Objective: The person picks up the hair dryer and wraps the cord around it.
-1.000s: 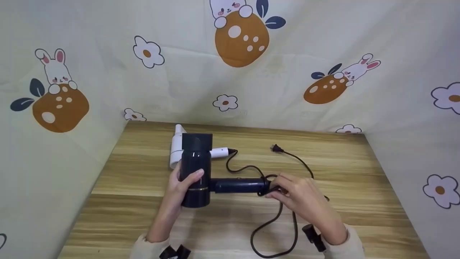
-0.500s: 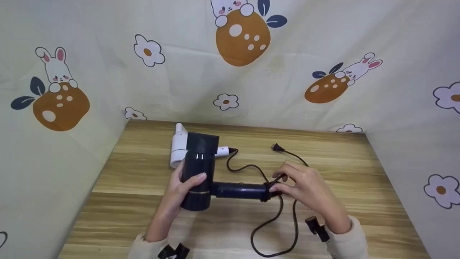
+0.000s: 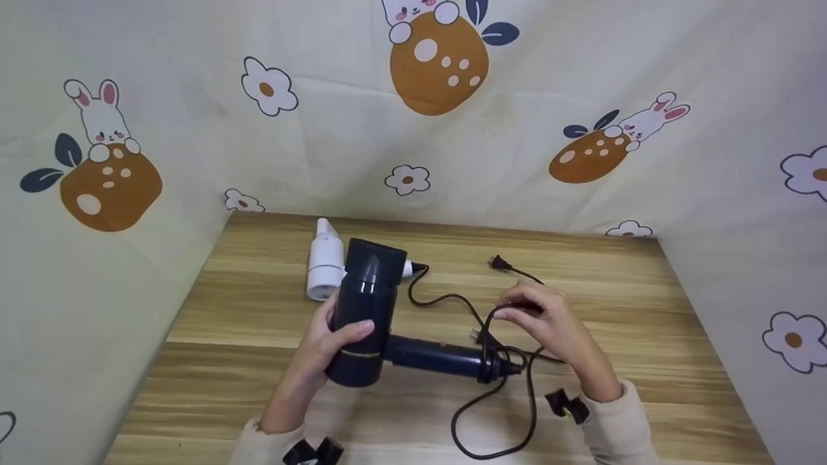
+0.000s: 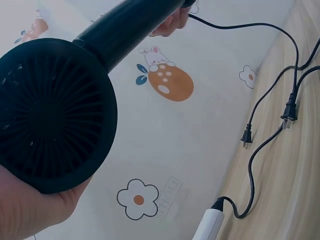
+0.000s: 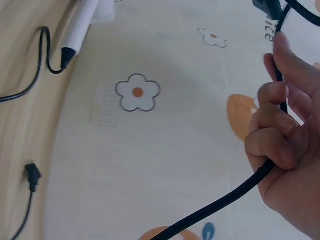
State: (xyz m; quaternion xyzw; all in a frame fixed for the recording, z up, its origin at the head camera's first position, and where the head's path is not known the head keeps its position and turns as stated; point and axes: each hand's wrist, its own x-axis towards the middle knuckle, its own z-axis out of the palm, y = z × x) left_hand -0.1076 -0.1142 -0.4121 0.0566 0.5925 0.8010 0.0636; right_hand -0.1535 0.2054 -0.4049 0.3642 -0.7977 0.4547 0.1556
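A dark navy hair dryer (image 3: 369, 300) with a flat nozzle is held above the table, its handle pointing right and slightly down. My left hand (image 3: 329, 342) grips the barrel, thumb across its front. In the left wrist view the round rear grille (image 4: 50, 115) faces the camera. Black power cord (image 5: 220, 204) runs through my right hand (image 3: 552, 323), whose fingers curl round it, up and right of the handle's end. Some of that cord loops round the handle's tip. A two-pin plug (image 4: 289, 111) hangs or lies near the cord loops; which, I cannot tell.
A white hair dryer (image 3: 325, 258) lies behind the dark one, partly hidden by it. Its black cord trails right across the wooden table (image 3: 245, 310). Another plug (image 3: 499, 263) lies toward the back. A patterned cloth (image 3: 323, 148) walls off the back and sides.
My right hand has moved up from the handle's end, drawing cord away from it. The dark hair dryer has tilted, nozzle shifting right and handle dropping. A plug now shows beside the handle.
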